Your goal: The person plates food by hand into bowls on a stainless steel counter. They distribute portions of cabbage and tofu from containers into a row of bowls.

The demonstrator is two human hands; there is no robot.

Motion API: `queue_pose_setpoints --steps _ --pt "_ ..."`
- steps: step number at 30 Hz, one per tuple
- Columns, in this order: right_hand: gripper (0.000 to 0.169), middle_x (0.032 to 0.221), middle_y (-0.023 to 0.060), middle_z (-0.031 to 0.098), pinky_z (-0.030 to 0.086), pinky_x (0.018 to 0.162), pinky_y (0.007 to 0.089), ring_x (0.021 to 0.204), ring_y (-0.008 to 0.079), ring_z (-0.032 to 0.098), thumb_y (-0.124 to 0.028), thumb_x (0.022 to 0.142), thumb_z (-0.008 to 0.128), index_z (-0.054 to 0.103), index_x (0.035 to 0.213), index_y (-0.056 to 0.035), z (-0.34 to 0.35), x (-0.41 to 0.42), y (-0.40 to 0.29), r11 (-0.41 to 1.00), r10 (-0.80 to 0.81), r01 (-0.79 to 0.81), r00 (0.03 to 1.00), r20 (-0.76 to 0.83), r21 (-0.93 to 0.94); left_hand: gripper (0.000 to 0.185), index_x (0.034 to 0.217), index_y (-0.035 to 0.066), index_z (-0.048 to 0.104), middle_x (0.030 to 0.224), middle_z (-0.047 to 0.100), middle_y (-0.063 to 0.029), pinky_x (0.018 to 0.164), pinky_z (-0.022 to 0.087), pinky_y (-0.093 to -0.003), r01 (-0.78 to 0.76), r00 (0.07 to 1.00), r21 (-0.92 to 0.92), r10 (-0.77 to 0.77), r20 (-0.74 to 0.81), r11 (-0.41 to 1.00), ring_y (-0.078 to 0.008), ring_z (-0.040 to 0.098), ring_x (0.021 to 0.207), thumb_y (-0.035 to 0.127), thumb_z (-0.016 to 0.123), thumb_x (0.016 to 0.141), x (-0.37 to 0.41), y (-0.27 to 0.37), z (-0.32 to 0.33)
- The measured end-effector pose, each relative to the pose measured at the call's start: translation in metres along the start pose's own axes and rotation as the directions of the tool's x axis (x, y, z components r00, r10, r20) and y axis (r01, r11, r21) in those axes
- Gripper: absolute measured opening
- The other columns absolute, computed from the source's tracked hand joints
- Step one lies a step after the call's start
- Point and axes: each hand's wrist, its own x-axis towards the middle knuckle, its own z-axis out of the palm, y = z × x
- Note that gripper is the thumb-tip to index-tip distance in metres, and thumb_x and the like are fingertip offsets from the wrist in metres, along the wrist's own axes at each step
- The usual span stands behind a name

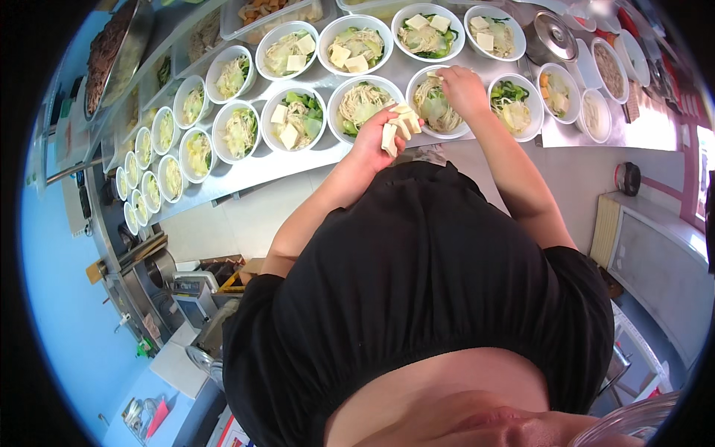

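Observation:
Several flat pieces of pale tofu [403, 124] lie in my left hand [377, 139], at the near edge of a white plastic bowl of noodles and greens [364, 106]. My right hand [462, 89] reaches over the bowl to its right [438, 107], its fingertips on a pale piece, probably tofu, at the far rim. That bowl holds noodles and cabbage. Two tofu squares lie in each of several other bowls, such as the far one with leafy greens [428, 32] and the near one to the left [292, 119]. Bowls farther left show noodles and vegetables.
Bowls stand in two rows along a steel counter [290, 167]. A lidded metal pot [552, 37] and a bowl with orange and pale pieces [557, 94] stand at the right. Clear food containers [268, 22] line the far side; a metal basin of brown food [120, 56] is at upper left.

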Motion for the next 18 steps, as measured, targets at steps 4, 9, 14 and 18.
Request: queue_pose_setpoints --steps 4,9,14,18 --pt "0.016 0.103 0.0056 0.061 0.045 0.088 0.0417 0.104 0.0270 0.057 -0.016 0.081 0.059 0.065 0.096 -0.0137 0.005 -0.004 0.002 1.000 -0.028 0.028 0.999 0.029 -0.012 0.034 0.127 0.012 0.041 0.109 0.061 -0.0271 0.046 0.047 -0.0208 0.012 1.000 -0.004 -0.012 0.008 1.000 -0.0239 0.063 0.079 0.016 0.041 0.093 -0.002 0.000 0.001" --pt "0.028 0.106 0.0058 0.060 0.043 0.092 0.0422 0.105 0.0277 0.056 -0.016 0.081 0.060 0.063 0.109 -0.0176 0.000 -0.012 -0.005 0.999 -0.011 0.008 0.997 0.076 0.043 0.031 0.129 0.018 0.040 0.108 0.061 -0.0261 0.046 0.047 -0.0207 0.050 0.999 -0.011 -0.050 -0.021 0.999 -0.0236 0.063 0.080 0.020 0.042 0.098 -0.001 -0.002 -0.003" --pt "0.034 0.111 0.0074 0.058 0.042 0.094 0.0431 0.108 0.0278 0.055 -0.013 0.082 0.059 0.061 0.116 -0.0169 0.004 -0.001 -0.006 0.999 0.033 -0.032 0.999 0.027 -0.043 0.028 0.125 0.017 0.043 0.107 0.060 -0.0248 0.046 0.046 -0.0204 0.049 0.998 0.022 -0.048 -0.034 0.999 -0.0245 0.063 0.083 0.018 0.044 0.097 0.000 -0.004 -0.003" --pt "0.030 0.116 0.0081 0.056 0.042 0.093 0.0423 0.110 0.0281 0.055 -0.010 0.082 0.055 0.062 0.111 -0.0138 0.007 0.001 -0.006 0.995 0.005 -0.002 0.999 0.036 -0.097 0.026 0.122 0.015 0.045 0.106 0.060 -0.0242 0.046 0.046 -0.0205 0.055 0.998 0.002 -0.055 -0.015 0.998 -0.0242 0.063 0.083 0.018 0.046 0.096 -0.001 -0.003 -0.007"
